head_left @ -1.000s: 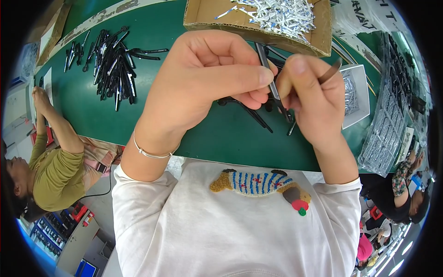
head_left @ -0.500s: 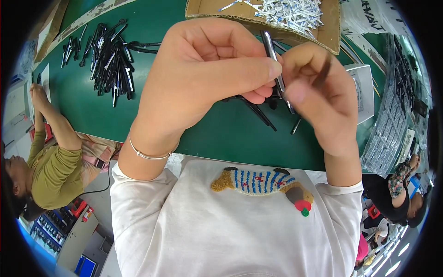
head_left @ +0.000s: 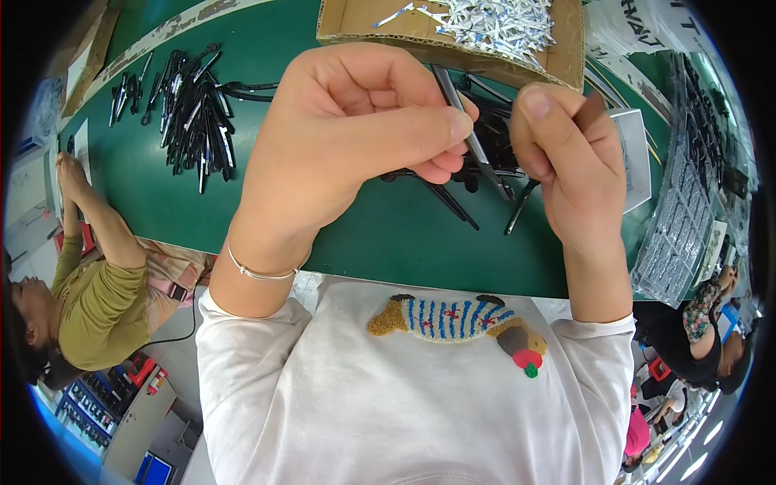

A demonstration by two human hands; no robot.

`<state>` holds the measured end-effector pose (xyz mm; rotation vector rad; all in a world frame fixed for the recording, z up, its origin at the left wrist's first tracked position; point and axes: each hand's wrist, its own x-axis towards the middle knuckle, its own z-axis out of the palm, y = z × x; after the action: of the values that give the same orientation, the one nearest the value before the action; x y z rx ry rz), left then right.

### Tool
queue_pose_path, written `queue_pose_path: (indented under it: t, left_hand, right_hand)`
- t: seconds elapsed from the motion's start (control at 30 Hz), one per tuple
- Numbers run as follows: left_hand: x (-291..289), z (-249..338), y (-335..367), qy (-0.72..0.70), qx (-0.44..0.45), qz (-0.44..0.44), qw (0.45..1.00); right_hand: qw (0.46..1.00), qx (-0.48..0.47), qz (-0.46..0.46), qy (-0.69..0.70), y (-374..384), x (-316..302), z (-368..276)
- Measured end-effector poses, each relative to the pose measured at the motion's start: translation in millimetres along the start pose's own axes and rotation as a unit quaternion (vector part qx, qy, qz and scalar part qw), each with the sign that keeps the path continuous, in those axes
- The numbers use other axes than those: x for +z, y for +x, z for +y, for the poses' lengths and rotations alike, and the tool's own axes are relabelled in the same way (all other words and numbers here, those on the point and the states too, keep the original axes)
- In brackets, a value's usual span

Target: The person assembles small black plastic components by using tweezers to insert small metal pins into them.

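My left hand is closed, pinching a slim glossy black bar between thumb and fingers. The bar slants down to the right, and its lower end stands free of the fingers. Right of it and apart from the bar, my right hand is curled with thumb and fingers pressed together. A small flat dark brown piece sticks out at its fingers; its kind is unclear. Behind and below my hands lies a heap of black slim parts, partly hidden by them. Two thin ones point toward me.
A pile of similar black parts lies on the green table at the left. At the back stands a cardboard box with white paper strips. A white box and clear plastic trays are at the right. Other people sit at both sides.
My right hand has moved away from the bar, to the right, and its fingers have curled in. My left hand has shifted slightly left with the bar still in it.
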<state>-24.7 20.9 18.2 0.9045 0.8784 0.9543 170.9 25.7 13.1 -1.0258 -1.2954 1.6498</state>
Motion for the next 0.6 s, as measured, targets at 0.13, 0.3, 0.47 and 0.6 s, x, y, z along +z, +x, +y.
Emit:
queue_pose_path:
  t: [0.13, 0.3, 0.47, 0.6]
  left_hand:
    - [2.1, -9.0, 2.3, 0.044, 0.045, 0.008, 0.998]
    - [7.4, -13.8, 4.2, 0.596, 0.219, 0.018, 0.772]
    - [15.9, -46.2, -1.8, 0.653, 0.252, 0.018, 0.714]
    - [-11.9, -33.0, -16.4, 0.593, 0.313, 0.112, 0.733]
  right_hand:
    - [0.983, -0.098, 0.089, -0.127, -0.3, 5.6, -7.8]
    - [0.972, -0.18, -0.012, -0.151, -0.4, -42.9, -9.7]
    - [0.98, -0.083, 0.042, -0.173, -4.7, -22.6, -16.6]
    - [0.967, -0.124, 0.049, -0.215, -11.7, -32.2, -6.8]
